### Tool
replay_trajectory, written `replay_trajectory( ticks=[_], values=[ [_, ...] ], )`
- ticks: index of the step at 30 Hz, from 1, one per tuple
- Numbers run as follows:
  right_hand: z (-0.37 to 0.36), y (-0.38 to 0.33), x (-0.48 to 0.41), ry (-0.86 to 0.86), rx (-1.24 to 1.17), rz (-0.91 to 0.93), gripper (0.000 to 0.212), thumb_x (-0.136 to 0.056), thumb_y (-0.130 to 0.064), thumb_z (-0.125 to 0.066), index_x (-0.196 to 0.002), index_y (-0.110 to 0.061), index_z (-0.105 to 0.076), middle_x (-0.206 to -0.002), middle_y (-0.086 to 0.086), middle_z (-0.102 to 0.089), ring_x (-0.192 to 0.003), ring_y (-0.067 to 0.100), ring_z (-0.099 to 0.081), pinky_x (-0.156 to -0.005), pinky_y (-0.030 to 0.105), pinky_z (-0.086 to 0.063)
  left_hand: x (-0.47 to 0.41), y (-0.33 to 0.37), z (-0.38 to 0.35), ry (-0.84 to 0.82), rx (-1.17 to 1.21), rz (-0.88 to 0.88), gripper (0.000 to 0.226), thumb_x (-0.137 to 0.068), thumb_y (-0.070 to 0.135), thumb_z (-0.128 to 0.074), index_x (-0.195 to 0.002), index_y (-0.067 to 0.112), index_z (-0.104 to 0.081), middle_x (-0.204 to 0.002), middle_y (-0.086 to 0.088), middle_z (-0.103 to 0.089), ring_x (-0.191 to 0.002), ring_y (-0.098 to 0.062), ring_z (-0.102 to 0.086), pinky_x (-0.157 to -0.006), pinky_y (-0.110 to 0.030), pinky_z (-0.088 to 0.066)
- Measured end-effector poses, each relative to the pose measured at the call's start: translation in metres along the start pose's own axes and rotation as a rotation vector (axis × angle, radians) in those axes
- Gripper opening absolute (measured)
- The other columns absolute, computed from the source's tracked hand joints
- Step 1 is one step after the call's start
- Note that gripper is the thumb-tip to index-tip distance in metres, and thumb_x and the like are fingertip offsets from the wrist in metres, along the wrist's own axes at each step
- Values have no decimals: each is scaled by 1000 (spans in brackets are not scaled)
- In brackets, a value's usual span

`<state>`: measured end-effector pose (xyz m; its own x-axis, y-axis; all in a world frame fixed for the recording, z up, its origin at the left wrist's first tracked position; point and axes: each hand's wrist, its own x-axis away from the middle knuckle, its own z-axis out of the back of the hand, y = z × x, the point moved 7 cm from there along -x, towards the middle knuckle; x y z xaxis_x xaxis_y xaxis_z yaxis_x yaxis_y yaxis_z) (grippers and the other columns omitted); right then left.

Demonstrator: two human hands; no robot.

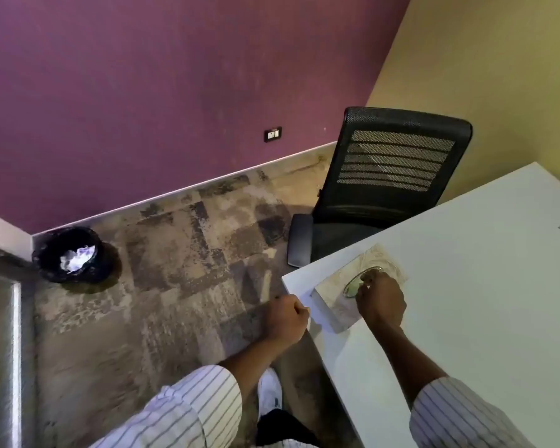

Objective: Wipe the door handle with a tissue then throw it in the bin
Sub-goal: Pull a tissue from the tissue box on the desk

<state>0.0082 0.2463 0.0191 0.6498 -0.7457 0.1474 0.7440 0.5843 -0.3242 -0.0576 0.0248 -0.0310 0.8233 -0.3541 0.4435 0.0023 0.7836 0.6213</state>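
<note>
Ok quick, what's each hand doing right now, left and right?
Left hand: closed in a loose fist by the table corner; nothing visible in it.
Right hand: fingers pinched at the tissue box opening; whether it grips a tissue cannot be told.

A white tabletop (466, 253) carries a pale patterned tissue box (343, 302) directly under the right hand (380, 300), near the corner. The mottled carpet floor (175, 286) lies beyond the left hand (285, 318); on it stand a black bin (70, 255) and an office chair (385, 176).
</note>
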Motion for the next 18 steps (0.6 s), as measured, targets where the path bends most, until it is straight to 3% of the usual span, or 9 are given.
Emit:
replay_trajectory(
  ticks=[3,6,7,9,12,15,18],
  values=[
    [6,16,-16,1,55,-44,22,-94,-9,-63,-108,-16,-78,-110,11,-77,-101,38,-71,-79,38,-52,-19,0,-36,-131,108,67,36,-99,28,-67,-72,5,-68,-86,-16,-79,-88,-34,-76,-80,-44,-62],
    [4,21,-24,-36,99,-30,18,-96,-15,-67,-109,-18,-78,-109,11,-77,-104,37,-71,-82,40,-56,-28,5,-62,-244,230,166,44,-98,43,-69,-102,-1,-76,-105,-18,-81,-101,-37,-78,-91,-44,-62],
    [3,22,-25,-41,102,-23,16,-96,-16,-68,-109,-19,-78,-108,11,-76,-105,37,-70,-82,40,-55,-31,6,-68,-249,237,193,53,-96,51,-69,-108,-1,-74,-106,-18,-81,-101,-38,-78,-91,-44,-63],
    [1,21,-27,-36,112,-4,14,-97,-17,-69,-108,-19,-77,-106,11,-75,-105,37,-69,-80,40,-55,-34,8,-78,-264,209,225,63,-95,60,-68,-101,-2,-74,-97,-17,-81,-91,-37,-79,-84,-44,-64],
    [-3,16,-30,-39,140,40,15,-98,-16,-69,-111,-19,-75,-107,11,-74,-105,36,-69,-78,40,-55,-38,13,-85,-251,204,234,57,-94,58,-69,-104,1,-73,-97,-16,-81,-87,-34,-79,-80,-39,-64],
    [-9,15,-33,-51,202,44,16,-98,-17,-68,-113,-20,-73,-106,11,-74,-108,33,-68,-77,39,-55,-39,19,-84,-236,202,219,52,-95,50,-72,-127,9,-66,-117,-14,-80,-107,-36,-77,-90,-40,-65],
    [-15,14,-35,-65,264,34,13,-97,-18,-67,-108,-19,-75,-103,8,-74,-112,30,-66,-76,37,-55,-38,24,-78,-199,147,201,54,-98,46,-73,-137,12,-61,-131,-9,-75,-119,-31,-72,-99,-35,-61]
  ],
)
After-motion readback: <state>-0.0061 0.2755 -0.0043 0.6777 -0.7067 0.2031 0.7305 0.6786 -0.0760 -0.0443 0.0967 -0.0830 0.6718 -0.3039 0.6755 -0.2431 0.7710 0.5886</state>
